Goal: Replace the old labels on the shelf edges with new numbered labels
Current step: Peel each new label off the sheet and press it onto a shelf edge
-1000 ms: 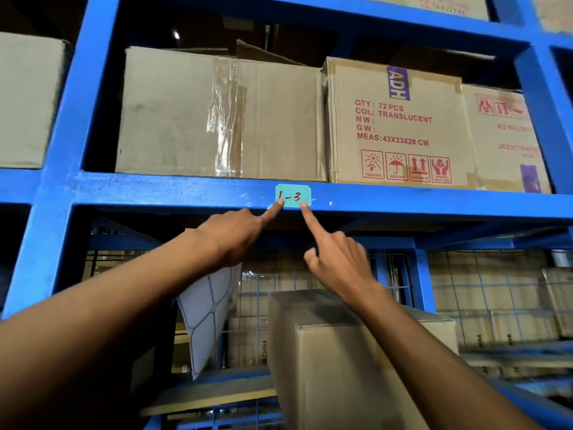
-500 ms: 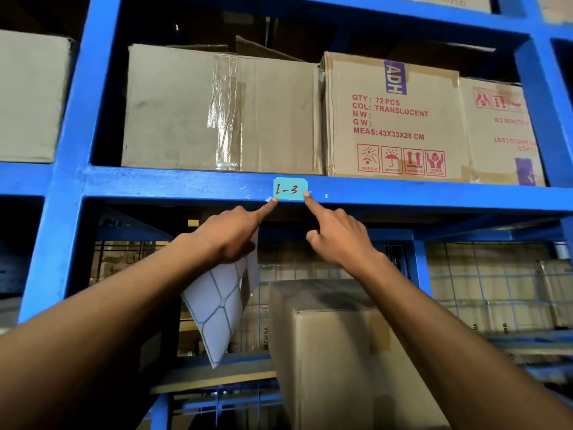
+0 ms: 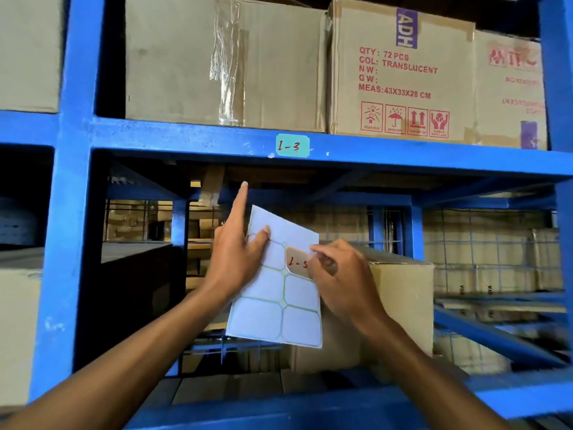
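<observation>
Below blue shelf edge (image 3: 403,156) | teal label "1-3" (image 3: 292,145) stuck on | left hand (image 3: 238,256) gripping backing sheet (image 3: 273,308), forefinger out | right hand (image 3: 344,277) pinching tan label (image 3: 297,262) onto sheet | other edges likely left

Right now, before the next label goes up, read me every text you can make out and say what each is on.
"1-3": teal label on the shelf edge.
"1-" plus a digit hidden by the right hand: old label on the label sheet, held by the left hand.
"ADH", "QTY: 72 PCS", "COL: TRANSLUCENT", "N W:", "G W:", "MEAS: 43X33X28 CM": middle carton.
Captions under its four pictograms: too small.
Right carton: upside-down, blurred.
</observation>
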Demonstrator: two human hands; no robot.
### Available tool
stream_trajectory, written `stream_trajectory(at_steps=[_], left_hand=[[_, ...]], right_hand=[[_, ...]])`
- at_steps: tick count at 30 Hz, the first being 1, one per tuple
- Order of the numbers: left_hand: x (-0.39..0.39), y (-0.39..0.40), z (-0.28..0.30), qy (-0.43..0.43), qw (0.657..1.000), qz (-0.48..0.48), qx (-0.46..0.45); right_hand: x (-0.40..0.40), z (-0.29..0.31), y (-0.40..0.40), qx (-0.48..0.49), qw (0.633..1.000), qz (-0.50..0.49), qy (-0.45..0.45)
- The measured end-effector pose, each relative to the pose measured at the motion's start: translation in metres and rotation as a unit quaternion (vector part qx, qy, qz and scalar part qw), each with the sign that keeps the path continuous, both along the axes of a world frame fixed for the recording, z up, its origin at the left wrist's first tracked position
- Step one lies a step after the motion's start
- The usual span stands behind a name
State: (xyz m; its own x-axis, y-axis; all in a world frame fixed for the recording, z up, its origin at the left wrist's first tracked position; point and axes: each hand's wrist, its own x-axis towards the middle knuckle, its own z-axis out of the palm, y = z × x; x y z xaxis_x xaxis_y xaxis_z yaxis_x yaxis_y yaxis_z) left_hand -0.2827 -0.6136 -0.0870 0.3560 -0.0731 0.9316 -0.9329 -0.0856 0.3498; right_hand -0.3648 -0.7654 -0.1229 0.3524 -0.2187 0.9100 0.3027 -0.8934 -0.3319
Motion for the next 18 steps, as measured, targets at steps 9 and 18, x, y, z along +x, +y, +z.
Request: stream_trajectory(at_steps=[9,18], left_hand=[[-0.01,-0.01,-0.026,-0.028,0.998,-0.035,-0.042],[-0.015,-0.013,-0.028,-0.026,0.998,-0.04,-0.05]], right_hand=[[-0.01,-0.024,-0.004,0.004,0.998,-0.069,0.004],[-0.016,-0.031,-0.003,-0.017,0.996,-0.083,0.0]])
